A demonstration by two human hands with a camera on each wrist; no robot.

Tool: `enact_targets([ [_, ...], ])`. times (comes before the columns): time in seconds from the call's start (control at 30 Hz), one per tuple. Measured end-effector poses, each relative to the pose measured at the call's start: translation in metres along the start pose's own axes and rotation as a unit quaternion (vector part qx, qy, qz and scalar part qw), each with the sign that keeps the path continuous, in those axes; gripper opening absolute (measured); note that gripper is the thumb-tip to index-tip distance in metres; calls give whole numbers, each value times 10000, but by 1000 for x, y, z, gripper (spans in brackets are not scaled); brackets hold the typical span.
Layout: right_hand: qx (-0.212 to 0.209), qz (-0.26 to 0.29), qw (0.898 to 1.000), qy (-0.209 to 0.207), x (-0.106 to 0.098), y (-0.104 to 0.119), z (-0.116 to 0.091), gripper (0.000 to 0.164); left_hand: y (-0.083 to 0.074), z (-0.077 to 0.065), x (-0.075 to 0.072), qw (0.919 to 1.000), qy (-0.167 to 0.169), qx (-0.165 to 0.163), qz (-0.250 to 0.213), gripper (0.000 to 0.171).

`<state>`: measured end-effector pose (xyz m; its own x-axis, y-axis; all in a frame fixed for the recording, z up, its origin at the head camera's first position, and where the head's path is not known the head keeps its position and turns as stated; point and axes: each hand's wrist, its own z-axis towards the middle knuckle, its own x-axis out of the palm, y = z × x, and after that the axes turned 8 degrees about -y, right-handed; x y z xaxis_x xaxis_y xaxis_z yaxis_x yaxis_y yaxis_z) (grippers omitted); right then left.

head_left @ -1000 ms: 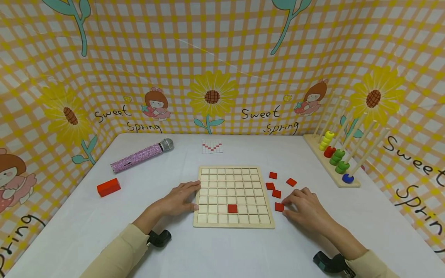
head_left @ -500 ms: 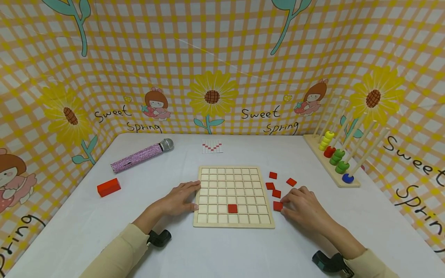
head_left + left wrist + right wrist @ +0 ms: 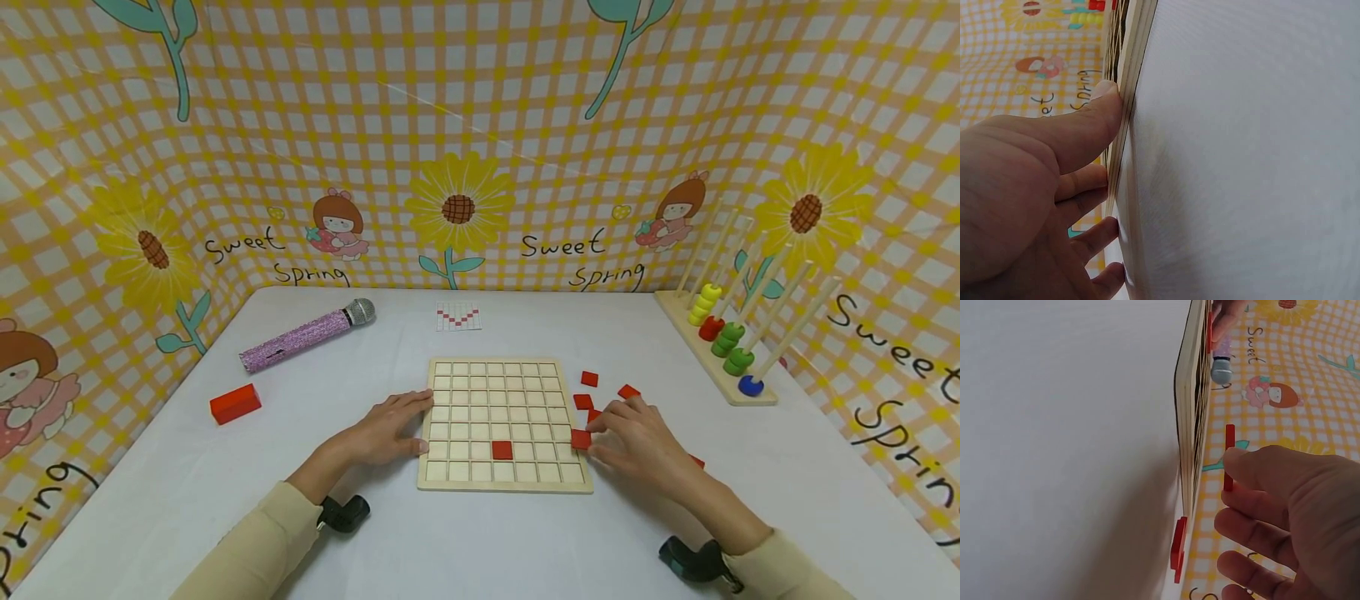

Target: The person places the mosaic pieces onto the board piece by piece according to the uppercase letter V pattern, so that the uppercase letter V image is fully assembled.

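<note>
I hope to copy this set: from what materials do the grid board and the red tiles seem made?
Grid board: probably plywood, matte and unpainted; its edge shows pale layers.
Red tiles: perhaps painted wood, smooth-looking; even colour, no visible grain, so plastic remains possible.

Flat gridded wooden board (image 3: 498, 415), red tile (image 3: 502, 451) inset, pinched red tile (image 3: 581, 439) raised at right

Over left lay 1 glittery pink microphone (image 3: 303, 338), silver head pointing right, 1 red block (image 3: 236, 404) near it! Far right stood a wooden bead rack (image 3: 711, 358), 1 blue bead (image 3: 751, 386) up front; sunflowers (image 3: 458, 208) blazed across the checked backdrop (image 3: 480, 100)!
</note>
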<state>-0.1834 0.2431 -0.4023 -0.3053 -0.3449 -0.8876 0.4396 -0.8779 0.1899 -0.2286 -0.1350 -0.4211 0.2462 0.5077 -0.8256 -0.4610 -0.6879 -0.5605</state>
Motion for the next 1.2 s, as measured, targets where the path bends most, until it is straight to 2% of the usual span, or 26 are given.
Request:
enact_targets([
  [0.23, -253, 78, 9996, -111, 5, 9, 6, 22, 0, 0, 0, 10000, -11, -22, 80, 68],
  [0.67, -269, 185, 9995, -47, 18, 33, 24, 19, 0, 0, 0, 10000, -6, -9, 28, 68],
  [0.93, -523, 272, 9982, -135, 25, 48, 32, 19, 1, 1, 1, 10000, -4, -40, 11, 68],
  [1.2, -568, 350, 9978, -9, 33, 60, 39, 19, 0, 0, 0, 10000, 17, -21, -6, 68],
])
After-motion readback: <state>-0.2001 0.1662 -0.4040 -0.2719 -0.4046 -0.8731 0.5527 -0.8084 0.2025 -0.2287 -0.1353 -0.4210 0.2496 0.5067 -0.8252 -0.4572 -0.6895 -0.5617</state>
